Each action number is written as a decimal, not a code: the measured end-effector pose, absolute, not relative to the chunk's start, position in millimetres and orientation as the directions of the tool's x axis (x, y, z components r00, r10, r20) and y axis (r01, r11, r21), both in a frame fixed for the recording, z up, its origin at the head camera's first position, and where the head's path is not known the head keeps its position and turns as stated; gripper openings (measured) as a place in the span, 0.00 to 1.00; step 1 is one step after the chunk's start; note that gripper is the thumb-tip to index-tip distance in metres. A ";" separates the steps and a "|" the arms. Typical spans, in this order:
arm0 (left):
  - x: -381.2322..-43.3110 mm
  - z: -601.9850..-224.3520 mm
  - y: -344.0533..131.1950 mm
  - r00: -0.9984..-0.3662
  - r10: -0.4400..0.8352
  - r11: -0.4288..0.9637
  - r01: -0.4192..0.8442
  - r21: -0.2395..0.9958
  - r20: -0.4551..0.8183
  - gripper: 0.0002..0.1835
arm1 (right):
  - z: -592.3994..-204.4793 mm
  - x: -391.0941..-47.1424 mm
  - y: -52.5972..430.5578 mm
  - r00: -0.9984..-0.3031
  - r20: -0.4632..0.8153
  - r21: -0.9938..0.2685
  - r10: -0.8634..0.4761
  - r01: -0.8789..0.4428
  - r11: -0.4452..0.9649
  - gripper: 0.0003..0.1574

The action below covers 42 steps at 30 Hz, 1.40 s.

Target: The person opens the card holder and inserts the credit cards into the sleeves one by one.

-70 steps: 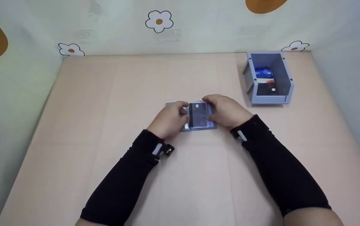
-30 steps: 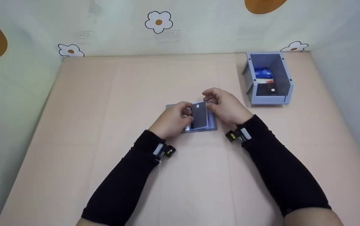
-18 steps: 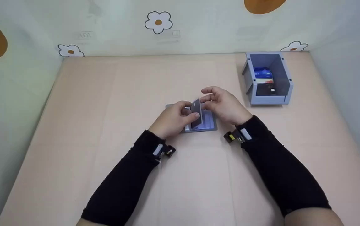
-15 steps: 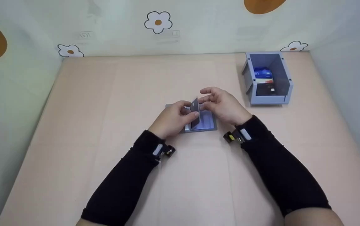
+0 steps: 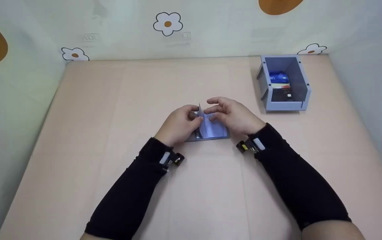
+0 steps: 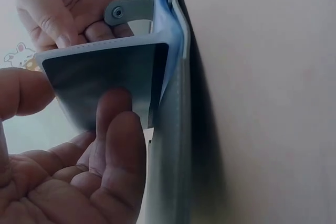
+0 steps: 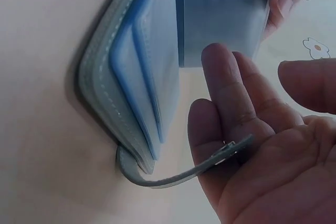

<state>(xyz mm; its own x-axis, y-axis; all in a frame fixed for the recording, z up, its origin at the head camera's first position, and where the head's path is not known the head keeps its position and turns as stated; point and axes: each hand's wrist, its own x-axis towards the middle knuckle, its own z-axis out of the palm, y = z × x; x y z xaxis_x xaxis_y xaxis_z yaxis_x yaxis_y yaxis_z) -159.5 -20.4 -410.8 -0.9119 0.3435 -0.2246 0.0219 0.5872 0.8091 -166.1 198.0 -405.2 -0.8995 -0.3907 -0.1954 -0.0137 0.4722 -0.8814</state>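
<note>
- Fingers point(image 6: 123, 150) of the left hand point(image 5: 178, 124) are bent, tips against the dark side of a raised page point(image 7: 226, 14); I cannot tell whether they pinch it.
- Right hand point(image 5: 239, 115): fingers loosely spread, tips at the page's other side, gripping nothing.
- Both hands meet at an opened card holder point(image 5: 216, 131) lying on the counter point(image 5: 204, 186), the left at its 9 o'clock, the right at its 2 o'clock.
- From the head, the page shows nearly edge-on; the left wrist view reveals a dark card point(image 6: 84, 87) inside it.
- Only the wrist views show clearly a strap point(image 7: 168, 179) with a metal snap, crossing the right fingers.
- The holder has a grey-green cover with stitched edges and clear, bluish sleeves.
- At its 2 o'clock, well apart, stands a blue-grey bin point(image 5: 286, 106) containing a blue card point(image 5: 278, 77) and a black one.
</note>
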 end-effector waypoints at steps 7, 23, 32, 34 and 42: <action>-161.4 -406.9 -29.1 -0.925 0.309 0.593 0.007 0.805 -0.220 0.31 | -402.2 -165.8 193.8 -0.918 -0.168 -0.871 -0.360 -0.033 0.490 0.27; -164.2 -409.4 -36.0 -0.947 0.256 0.669 0.029 0.743 -0.194 0.32 | -368.4 -169.1 232.9 -0.975 -0.059 -0.889 -0.215 -0.047 0.456 0.21; -166.6 -406.0 -38.2 -0.935 0.242 0.743 0.006 0.670 -0.260 0.25 | -334.1 -173.3 292.6 -0.999 -0.033 -0.736 -0.003 0.022 0.676 0.20; -167.4 -405.6 -38.8 -0.932 0.236 0.750 -0.004 0.662 -0.273 0.25 | -329.1 -176.6 305.3 -0.999 -0.044 -0.692 0.026 0.050 0.720 0.22; -168.0 -407.7 -41.7 -0.934 0.227 0.769 -0.003 0.639 -0.277 0.23 | -326.7 -196.7 339.0 -0.986 -0.156 -0.495 0.061 0.131 0.859 0.31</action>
<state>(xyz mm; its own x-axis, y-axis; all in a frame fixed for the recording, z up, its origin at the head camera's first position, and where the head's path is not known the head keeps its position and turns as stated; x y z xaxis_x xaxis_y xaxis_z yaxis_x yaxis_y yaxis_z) -168.0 -41.7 -407.7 -0.9336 0.2272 -0.2772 -0.0027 0.7690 0.6393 -196.7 339.0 -326.7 -0.9859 0.0610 -0.1559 0.1314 0.8587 -0.4954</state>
